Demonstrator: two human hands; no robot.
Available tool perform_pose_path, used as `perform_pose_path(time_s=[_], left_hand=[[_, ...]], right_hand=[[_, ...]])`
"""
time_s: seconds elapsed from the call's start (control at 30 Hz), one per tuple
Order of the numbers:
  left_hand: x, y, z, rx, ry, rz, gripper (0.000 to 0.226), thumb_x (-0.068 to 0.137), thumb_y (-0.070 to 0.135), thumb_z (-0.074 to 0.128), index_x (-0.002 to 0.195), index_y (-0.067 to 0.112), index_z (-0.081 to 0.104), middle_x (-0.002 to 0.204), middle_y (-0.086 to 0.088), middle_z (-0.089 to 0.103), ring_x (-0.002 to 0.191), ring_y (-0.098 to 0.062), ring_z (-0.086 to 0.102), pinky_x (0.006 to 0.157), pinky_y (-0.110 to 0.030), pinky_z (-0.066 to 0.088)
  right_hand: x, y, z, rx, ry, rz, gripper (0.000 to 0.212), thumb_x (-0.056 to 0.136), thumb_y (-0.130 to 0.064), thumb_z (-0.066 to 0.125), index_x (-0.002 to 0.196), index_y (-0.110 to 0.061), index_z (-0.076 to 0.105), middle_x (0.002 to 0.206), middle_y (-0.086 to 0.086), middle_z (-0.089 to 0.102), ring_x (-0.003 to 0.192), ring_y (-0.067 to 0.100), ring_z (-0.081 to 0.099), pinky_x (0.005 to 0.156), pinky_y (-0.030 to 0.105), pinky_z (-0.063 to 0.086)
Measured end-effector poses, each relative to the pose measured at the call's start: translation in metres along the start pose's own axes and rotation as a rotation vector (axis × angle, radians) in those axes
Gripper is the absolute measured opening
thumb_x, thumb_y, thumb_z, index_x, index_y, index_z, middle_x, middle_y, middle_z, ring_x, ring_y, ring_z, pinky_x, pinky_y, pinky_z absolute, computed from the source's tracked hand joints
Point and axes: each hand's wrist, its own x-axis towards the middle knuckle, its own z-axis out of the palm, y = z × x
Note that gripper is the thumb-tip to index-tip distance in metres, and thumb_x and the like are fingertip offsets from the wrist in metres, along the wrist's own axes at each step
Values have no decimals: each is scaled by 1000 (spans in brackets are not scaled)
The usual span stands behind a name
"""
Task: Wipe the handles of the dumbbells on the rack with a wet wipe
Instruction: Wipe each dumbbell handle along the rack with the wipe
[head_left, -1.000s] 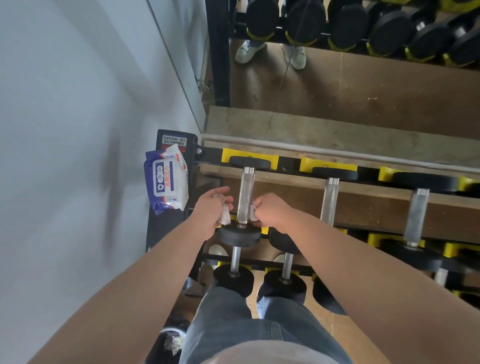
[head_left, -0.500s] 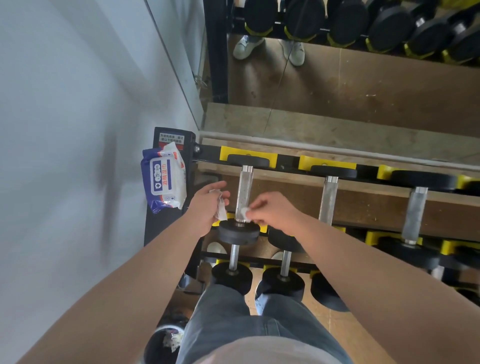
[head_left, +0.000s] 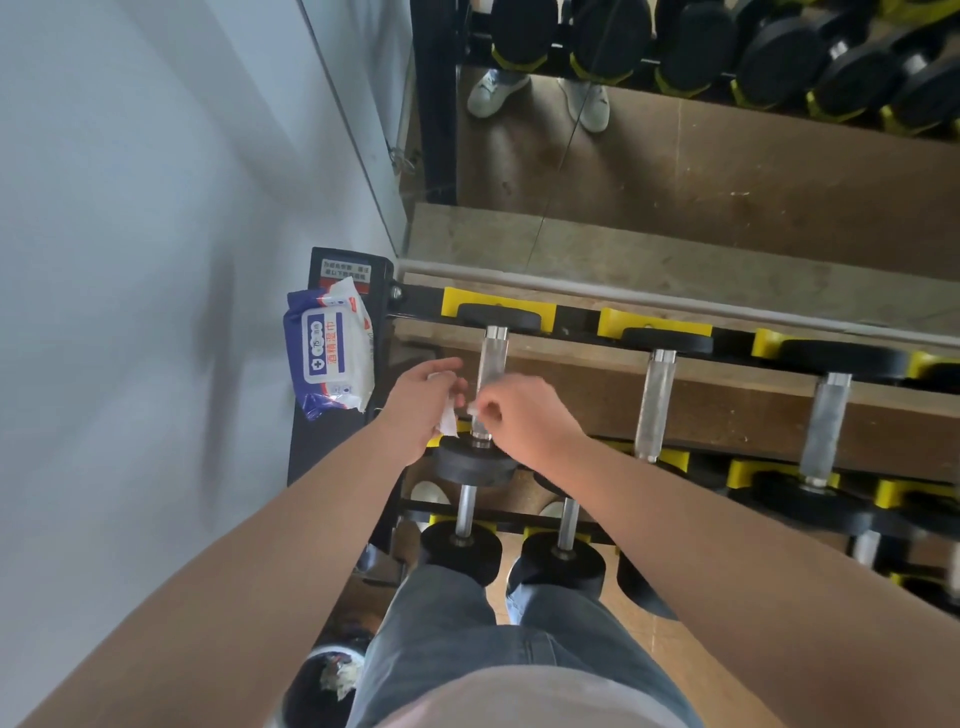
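dumbbell handle (head_left: 491, 382): shiny knurled metal | weight heads (head_left: 475, 464): matt black rubber | wipes pack (head_left: 328, 358): glossy plastic

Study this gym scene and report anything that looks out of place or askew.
The wipe pack sits tilted on the rack's left end frame, seemingly overhanging its edge beside the wall, so it could slip. The dumbbells rest in their yellow cradles.

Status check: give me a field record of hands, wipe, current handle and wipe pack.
left hand: holds wet wipe, left of handle
right hand: pinches the wipe's other end, right of handle
handle: leftmost dumbbell, top tier of rack
wipe pack: on the rack's left end
wrap behind handle: cannot tell
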Motion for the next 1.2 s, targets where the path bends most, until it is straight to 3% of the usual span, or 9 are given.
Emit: perform_pose_path(time_s=[0.13, 0.3, 0.37, 0.5, 0.67, 0.83, 0.97, 1.1, 1.2], left_hand=[[0, -4, -4, 56, -31, -26, 26, 102, 8, 51, 119, 20, 68, 89, -4, 68, 63, -12, 50, 52, -25, 39], [1, -5, -7, 95, -60, -35, 23, 103, 12, 53, 119, 21, 67, 93, -3, 64, 65, -10, 45, 52, -22, 35], [0, -4, -7, 104, -59, -43, 20, 104, 14, 53, 115, 24, 68, 97, -3, 65, 69, -11, 47, 54, -22, 38], [0, -4, -4, 58, -47, -55, 22, 105, 15, 51, 116, 23, 69, 98, -4, 67, 71, -12, 50, 57, -24, 39], [-1, -7, -2, 76, -49, -57, 24, 105, 13, 51, 119, 22, 69, 98, -4, 67, 73, -13, 49, 60, -25, 42], [-3, -6, -2, 31, -45, -67, 26, 104, 7, 51, 120, 18, 68, 93, -4, 66, 67, -12, 49, 58, -26, 38], [-2, -4, -4, 39, -35, -69, 25, 104, 9, 52, 119, 20, 69, 98, -4, 67, 71, -13, 51, 62, -28, 41], [0, -3, -3, 34, -35, -67, 26, 104, 9, 51, 119, 19, 69, 98, -5, 68, 70, -13, 51, 60, -27, 40], [2, -4, -2, 75, -27, -77, 26, 104, 10, 51, 119, 21, 69, 99, -6, 68, 74, -15, 52, 62, -27, 43]], right_hand=[[-10, 3, 5, 33, -120, 39, 14, 98, -21, 63, 106, -18, 74, 104, -2, 72, 94, 12, 67, 92, 33, 57], [19, 8, -17, 383, 305, 360, 7, 101, -21, 58, 102, -21, 65, 92, -10, 63, 82, 2, 59, 69, 19, 47], [27, 10, -21, 545, 342, 441, 3, 98, -21, 64, 98, -25, 64, 94, -10, 65, 85, 5, 62, 69, 20, 47], [18, 11, -7, 654, 170, 474, 7, 92, -24, 72, 98, -26, 69, 94, -7, 71, 87, 11, 70, 84, 33, 59], [-8, 14, 12, 434, -185, 479, 13, 88, -18, 75, 95, -27, 68, 94, -9, 67, 87, 6, 64, 68, 18, 49], [24, 19, 2, 1054, 195, 760, 28, 87, 5, 70, 102, -20, 72, 106, 7, 73, 90, 19, 73, 79, 32, 63], [52, 14, -11, 1211, 356, 763, 26, 92, 2, 67, 91, -23, 73, 99, 6, 74, 95, 23, 72, 88, 39, 61], [25, 15, 0, 791, 53, 703, 29, 93, 0, 62, 89, -26, 74, 90, 2, 72, 86, 20, 73, 84, 38, 63], [11, 20, 9, 591, -256, 663, 14, 89, 0, 68, 99, -8, 74, 99, 10, 72, 90, 21, 73, 83, 36, 63]])
